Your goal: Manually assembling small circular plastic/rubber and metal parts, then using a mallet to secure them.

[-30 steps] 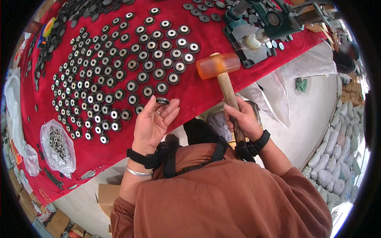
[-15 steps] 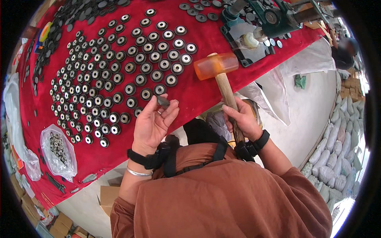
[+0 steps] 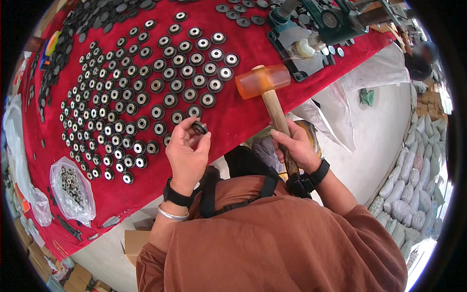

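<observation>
Between the thumb and fingers of my left hand (image 3: 188,148) is a small black roller wheel (image 3: 199,127), tilted on edge just above the near side of the red cloth. My right hand (image 3: 296,145) grips the wooden handle of a mallet (image 3: 276,111). Its translucent orange head (image 3: 262,81) rests on or just over the cloth, right of the wheels; I cannot tell which. Many black wheels with shiny metal bearings (image 3: 170,100) stand in loose rows to the left and ahead of my left hand.
A green bench press (image 3: 331,22) stands at the far right of the red-covered table (image 3: 228,124). Black discs (image 3: 104,17) lie heaped along the far left. Small metal parts fill a clear plastic bag (image 3: 73,190) at the near left. White sacks (image 3: 406,194) are stacked on the right.
My left hand has turned, and the wheel in its fingers now shows its rim and hollow side. My right hand and the mallet have hardly moved.
</observation>
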Motion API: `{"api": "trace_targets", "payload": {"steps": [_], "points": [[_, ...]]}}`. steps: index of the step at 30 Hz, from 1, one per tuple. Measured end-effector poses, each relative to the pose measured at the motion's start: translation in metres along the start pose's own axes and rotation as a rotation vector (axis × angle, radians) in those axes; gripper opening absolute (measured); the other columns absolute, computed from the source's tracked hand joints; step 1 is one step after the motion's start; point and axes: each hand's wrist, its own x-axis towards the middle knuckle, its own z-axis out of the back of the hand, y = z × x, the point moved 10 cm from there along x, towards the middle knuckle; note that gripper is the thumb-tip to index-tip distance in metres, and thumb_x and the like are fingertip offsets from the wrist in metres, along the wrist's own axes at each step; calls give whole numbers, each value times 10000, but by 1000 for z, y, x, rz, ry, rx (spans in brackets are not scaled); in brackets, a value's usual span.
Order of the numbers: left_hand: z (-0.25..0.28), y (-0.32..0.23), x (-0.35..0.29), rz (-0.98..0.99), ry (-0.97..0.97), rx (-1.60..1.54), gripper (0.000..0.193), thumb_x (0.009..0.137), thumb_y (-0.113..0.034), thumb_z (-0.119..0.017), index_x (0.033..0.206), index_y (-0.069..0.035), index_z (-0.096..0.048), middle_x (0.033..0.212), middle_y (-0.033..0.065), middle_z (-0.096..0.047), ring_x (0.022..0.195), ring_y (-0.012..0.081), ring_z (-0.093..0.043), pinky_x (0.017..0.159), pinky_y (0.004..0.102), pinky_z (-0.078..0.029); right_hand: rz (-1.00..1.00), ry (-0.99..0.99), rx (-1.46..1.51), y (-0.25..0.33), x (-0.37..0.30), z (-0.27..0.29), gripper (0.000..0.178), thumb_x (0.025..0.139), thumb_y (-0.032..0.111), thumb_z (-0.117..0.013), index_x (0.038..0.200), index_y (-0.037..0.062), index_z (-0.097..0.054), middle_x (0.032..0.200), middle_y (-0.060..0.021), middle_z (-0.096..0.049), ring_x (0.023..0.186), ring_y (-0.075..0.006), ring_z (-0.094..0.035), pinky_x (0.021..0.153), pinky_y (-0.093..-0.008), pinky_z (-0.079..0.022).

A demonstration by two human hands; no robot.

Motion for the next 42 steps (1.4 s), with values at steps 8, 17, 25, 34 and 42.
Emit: {"api": "trace_targets", "payload": {"steps": [8, 17, 25, 34, 42], "points": [[-4, -8, 0, -76, 51, -98, 352, 818, 129, -536, 1139, 20, -441, 1196, 133, -524, 1138, 219, -544, 957, 305, -458, 9, -7, -4, 1, 0, -1, 284, 885, 212, -622, 1042, 39, -460, 633, -7, -497, 454, -94, -493, 384, -233, -398], [-4, -7, 2, -45, 75, -242, 346, 814, 135, -531, 1133, 35, -442, 1193, 166, -522, 1138, 265, -544, 964, 346, -470, 8, -8, 17, -1, 0, -2, 296, 881, 214, -629, 1045, 38, -458, 640, -14, -501, 447, -98, -492, 385, -233, -396], [-10, -6, 3, 21, 146, -364, 360, 801, 143, -526, 1135, 28, -458, 1188, 177, -529, 1101, 288, -566, 948, 367, -486, 9, -14, 7, 0, 0, -2, 297, 882, 210, -630, 1053, 36, -460, 636, -12, -499, 443, -97, -490, 379, -231, -392], [-6, 8, 1, 173, 132, -496, 395, 813, 87, -569, 1191, 22, -474, 1165, 164, -546, 1003, 261, -615, 879, 354, -529, 6, -17, 12, -2, 0, -3, 295, 884, 212, -628, 1050, 36, -459, 637, -12, -498, 441, -97, -493, 377, -229, -390], [6, 8, -1, 126, 51, -35, 375, 795, 23, -627, 1151, 27, -510, 1092, 148, -580, 866, 212, -642, 718, 313, -549, 15, -15, 11, -1, 0, -5, 300, 882, 211, -628, 1057, 36, -458, 639, -13, -500, 439, -97, -488, 375, -234, -389]]}}
